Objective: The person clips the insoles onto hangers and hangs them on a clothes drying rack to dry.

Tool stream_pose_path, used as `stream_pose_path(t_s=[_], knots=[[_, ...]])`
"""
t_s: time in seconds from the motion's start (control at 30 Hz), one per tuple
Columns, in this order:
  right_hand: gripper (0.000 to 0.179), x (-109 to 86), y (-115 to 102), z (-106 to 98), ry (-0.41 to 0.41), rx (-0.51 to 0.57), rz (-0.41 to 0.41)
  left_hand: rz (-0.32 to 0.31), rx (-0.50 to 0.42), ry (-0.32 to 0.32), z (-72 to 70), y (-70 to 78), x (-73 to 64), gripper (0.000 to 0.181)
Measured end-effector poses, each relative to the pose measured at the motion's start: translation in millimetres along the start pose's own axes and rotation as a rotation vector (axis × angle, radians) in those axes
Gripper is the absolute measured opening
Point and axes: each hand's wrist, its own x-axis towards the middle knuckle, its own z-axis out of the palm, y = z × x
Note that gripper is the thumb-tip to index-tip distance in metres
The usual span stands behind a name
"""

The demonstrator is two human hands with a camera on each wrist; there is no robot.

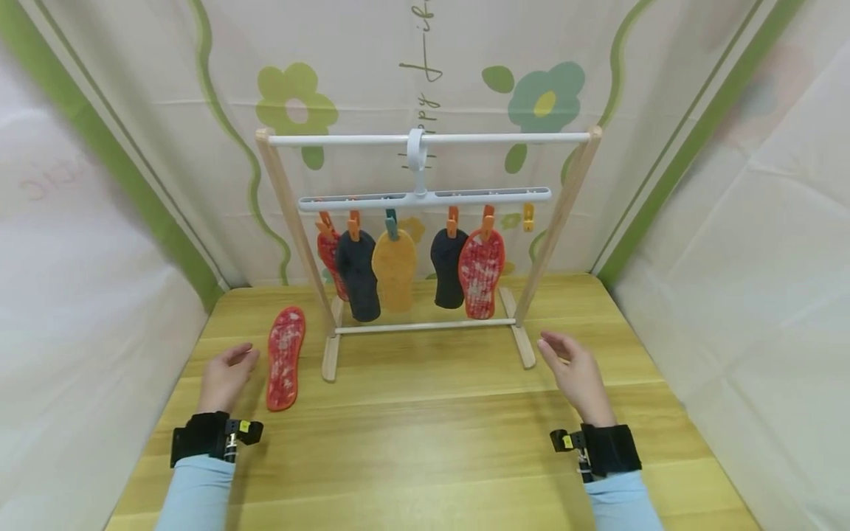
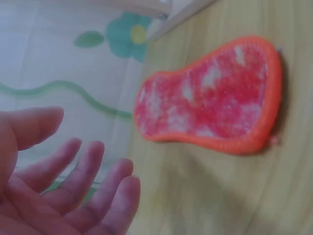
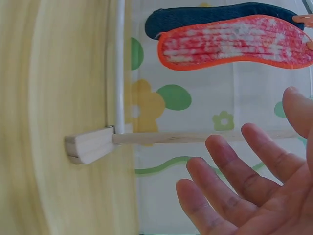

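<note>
On the table at the left lies a red-and-white insole (image 1: 285, 359) with an orange-red rim. My left hand (image 1: 227, 375) is just left of it, apart from it, fingers loosely bent and holding nothing; the left wrist view shows the same insole (image 2: 205, 98) beyond the fingertips. Near the rack's right foot, my right hand (image 1: 575, 372) hovers with relaxed, empty fingers. From a white hanger (image 1: 425, 199) several insoles hang by clips: a red one (image 1: 330, 258), a dark one (image 1: 358, 276), a yellow one (image 1: 396, 269), another dark one (image 1: 448, 269) and another red one (image 1: 481, 273).
The hanger hooks over the white top bar (image 1: 345, 139) of a wooden rack (image 1: 561, 217). A yellow clip (image 1: 528, 217) at the hanger's right end holds nothing. Rack feet (image 1: 524, 348) stand on the wooden table (image 1: 425, 442). Printed curtains (image 1: 425, 59) enclose the back and sides.
</note>
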Motion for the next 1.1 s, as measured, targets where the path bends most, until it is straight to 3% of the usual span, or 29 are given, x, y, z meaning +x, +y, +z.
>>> stream_pose_path(t_s=[0.23,0.57,0.77,1.1], knots=[[0.047,-15.8,4,12,-0.020,-0.004,0.024,-0.032,0.064,-0.020,-0.3,0.6,15.4,0.065],[0.043,-39.3,1,31,-0.044,-0.005,0.057,-0.065,0.127,-0.108,-1.8,6.4,45.5,0.071],[0.045,-48.6,0,39,-0.052,-0.022,0.084,-0.052,0.182,-0.135,4.1,5.0,62.6,0.068],[0.039,-62.2,-3,44,-0.093,-0.049,0.134,-0.111,0.250,-0.225,16.5,-0.7,89.8,0.069]])
